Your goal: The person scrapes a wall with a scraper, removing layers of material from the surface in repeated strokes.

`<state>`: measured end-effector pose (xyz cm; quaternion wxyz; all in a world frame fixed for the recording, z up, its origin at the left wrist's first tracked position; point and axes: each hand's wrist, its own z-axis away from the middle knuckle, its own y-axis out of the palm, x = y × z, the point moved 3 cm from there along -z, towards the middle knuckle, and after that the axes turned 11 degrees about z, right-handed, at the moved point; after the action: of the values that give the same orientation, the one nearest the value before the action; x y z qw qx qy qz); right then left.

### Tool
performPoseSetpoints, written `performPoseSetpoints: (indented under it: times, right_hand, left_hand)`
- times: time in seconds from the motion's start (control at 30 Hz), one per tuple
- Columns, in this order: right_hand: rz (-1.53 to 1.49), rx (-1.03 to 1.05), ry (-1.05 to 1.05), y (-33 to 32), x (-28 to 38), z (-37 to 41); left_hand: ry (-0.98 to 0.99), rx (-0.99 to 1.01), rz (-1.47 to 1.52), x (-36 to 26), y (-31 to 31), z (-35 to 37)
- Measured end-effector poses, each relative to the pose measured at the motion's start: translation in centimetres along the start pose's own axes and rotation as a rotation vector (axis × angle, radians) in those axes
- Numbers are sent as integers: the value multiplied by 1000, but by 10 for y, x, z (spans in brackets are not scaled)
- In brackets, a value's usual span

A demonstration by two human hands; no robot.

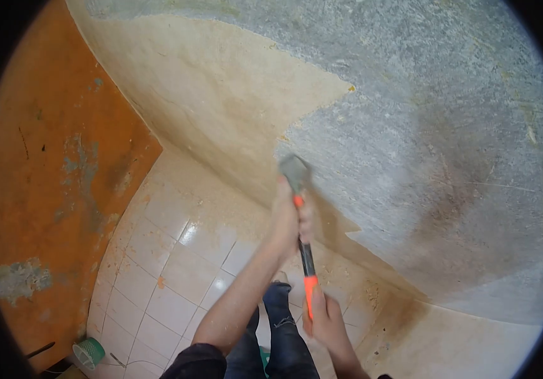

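Observation:
A long-handled scraper [309, 260] with an orange and black handle slants up across the middle of the view. Its wide grey blade [295, 172] is at the wall, over the jagged edge where cream paint [221, 82] meets bare grey plaster [372, 151]. My left hand [289, 218] is wrapped round the shaft just below the blade, slightly blurred. Lower down, the fingers of my right hand [325, 318] close round the orange grip at the handle's end.
An orange wall [50, 170] with grey bare patches meets the cream wall at the left corner. Dust and paint flakes lie on the white tile floor [176, 271] round my feet. A green basket-like item [88, 353] lies at bottom left, near a thin cord.

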<state>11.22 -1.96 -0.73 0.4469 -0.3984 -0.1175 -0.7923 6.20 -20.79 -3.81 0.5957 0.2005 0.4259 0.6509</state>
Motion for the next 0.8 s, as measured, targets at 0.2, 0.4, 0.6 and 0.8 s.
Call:
performPoseSetpoints:
  times: [0.2,0.4,0.6,0.8]
  right_hand:
    - [-106,45,11,9,2,5]
    - [-52,21,25,8,14,-2]
    - [-17,-5,-19,12,6,0]
    - [-110,34,2,11,8,6]
  left_hand:
    - [-21,5,10,-11,-4,-1]
    - [-12,64,48,-17,-5,-5]
    - [-11,48,61,-18,-4,-7]
    - [-47,28,37,-14,-1,-3]
